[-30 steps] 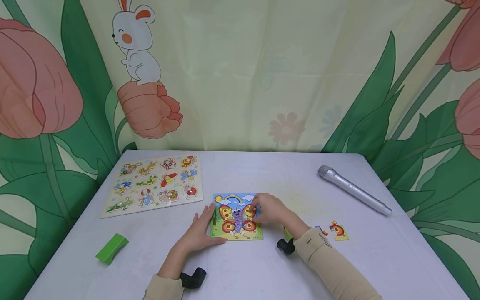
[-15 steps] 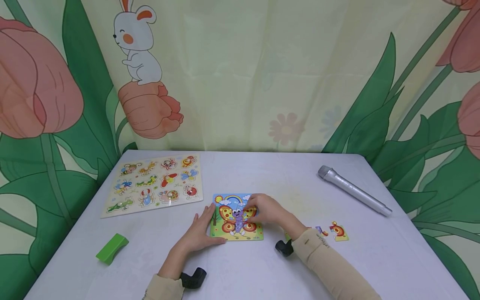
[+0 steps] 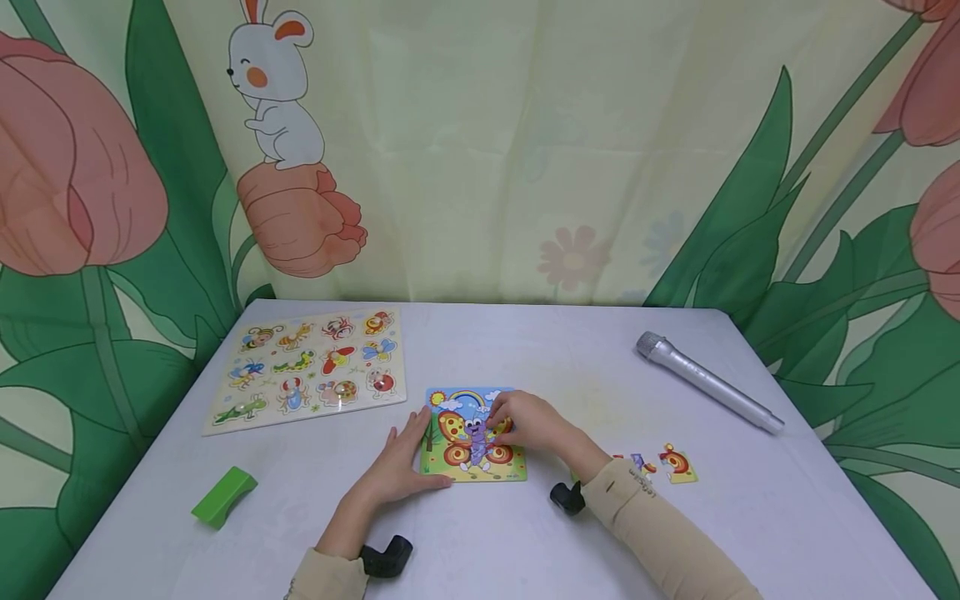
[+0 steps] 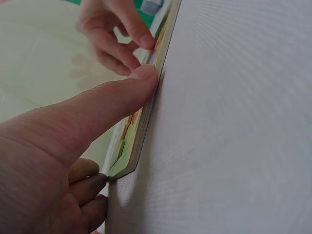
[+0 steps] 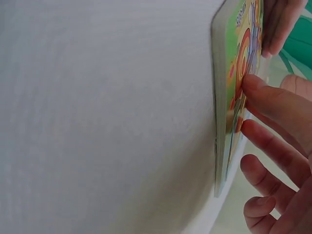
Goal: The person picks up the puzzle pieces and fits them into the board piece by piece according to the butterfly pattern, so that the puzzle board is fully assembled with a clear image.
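A small butterfly puzzle (image 3: 465, 463) lies flat on the table in front of me. My left hand (image 3: 401, 457) rests at its lower left corner, thumb along the near edge and fingers along the left side. My right hand (image 3: 534, 423) is over the butterfly's right wing, fingers bent. In the right wrist view its thumb (image 5: 255, 84) and forefinger touch the puzzle's face, seemingly pinching a puzzle piece (image 5: 239, 113) there; the fingers hide most of it. Loose puzzle pieces (image 3: 678, 463) lie to the right, some partly behind the right sleeve.
An insect puzzle board (image 3: 311, 367) lies at the back left. Nearer, on the left, is a green arched block (image 3: 224, 497). A silver microphone (image 3: 708, 380) lies at the back right. A printed curtain (image 3: 465, 167) hangs behind the white-covered table (image 3: 480, 333).
My right hand has shifted a little to the left over the puzzle, then stayed almost still. The left hand keeps its place at the corner.
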A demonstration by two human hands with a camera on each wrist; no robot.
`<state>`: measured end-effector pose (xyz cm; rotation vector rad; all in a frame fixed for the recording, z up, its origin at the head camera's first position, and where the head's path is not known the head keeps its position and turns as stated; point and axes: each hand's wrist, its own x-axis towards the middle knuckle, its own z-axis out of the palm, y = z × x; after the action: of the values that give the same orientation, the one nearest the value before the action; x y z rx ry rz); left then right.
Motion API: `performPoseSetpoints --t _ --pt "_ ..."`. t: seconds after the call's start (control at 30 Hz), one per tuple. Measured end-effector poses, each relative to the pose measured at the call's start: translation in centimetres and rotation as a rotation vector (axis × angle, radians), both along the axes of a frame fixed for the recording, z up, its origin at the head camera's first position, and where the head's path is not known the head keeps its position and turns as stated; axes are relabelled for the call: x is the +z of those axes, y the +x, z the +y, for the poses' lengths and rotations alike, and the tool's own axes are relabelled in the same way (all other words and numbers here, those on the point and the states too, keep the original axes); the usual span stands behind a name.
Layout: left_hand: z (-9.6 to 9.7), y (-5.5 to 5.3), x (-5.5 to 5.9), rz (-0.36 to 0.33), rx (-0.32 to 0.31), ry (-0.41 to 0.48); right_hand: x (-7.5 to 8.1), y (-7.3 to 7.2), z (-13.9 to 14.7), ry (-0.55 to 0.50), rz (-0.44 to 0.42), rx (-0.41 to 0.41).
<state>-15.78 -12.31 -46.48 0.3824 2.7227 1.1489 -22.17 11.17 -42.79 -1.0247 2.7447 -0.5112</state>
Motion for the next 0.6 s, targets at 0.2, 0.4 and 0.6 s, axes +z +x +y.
performPoseSetpoints --t 0.2,0.4,0.6 --pt "0.0 0.0 -0.1 0.004 -0.001 0.004 -0.2 0.1 0.1 -0.032 0.018 0.021" --pt "-0.1 0.0 -0.1 0.009 -0.002 -0.003 -0.4 0.1 0.7 -0.156 -0.036 0.014" --pt "-0.1 0.0 0.0 0.004 0.002 -0.011 0.1 0.3 2.2 -0.248 -0.094 -0.051"
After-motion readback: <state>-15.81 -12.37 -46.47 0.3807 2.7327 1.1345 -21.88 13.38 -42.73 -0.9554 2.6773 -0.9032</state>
